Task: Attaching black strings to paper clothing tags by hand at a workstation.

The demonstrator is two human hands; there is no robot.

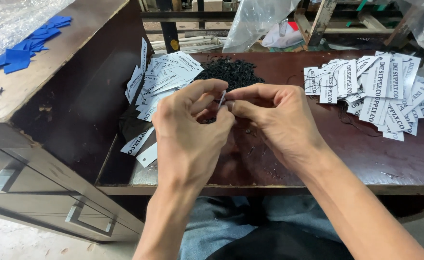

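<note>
My left hand (188, 125) and my right hand (274, 120) meet above the dark wooden table (375, 159). Between the fingertips of both hands I pinch one small white paper tag (221, 98), seen edge-on. Just behind my hands lies a heap of thin black strings (231, 70). A loose pile of white printed tags (161, 79) spreads to the left of that heap. On the right side of the table sits a second pile of white tags (380, 91) with black strings threaded through them.
A brown cabinet (38, 144) with metal drawer handles stands at the left, blue flat pieces (26, 45) on its top. Clear plastic bags (255, 21) and wooden frames stand behind the table. My legs in jeans (221, 226) are below the table edge.
</note>
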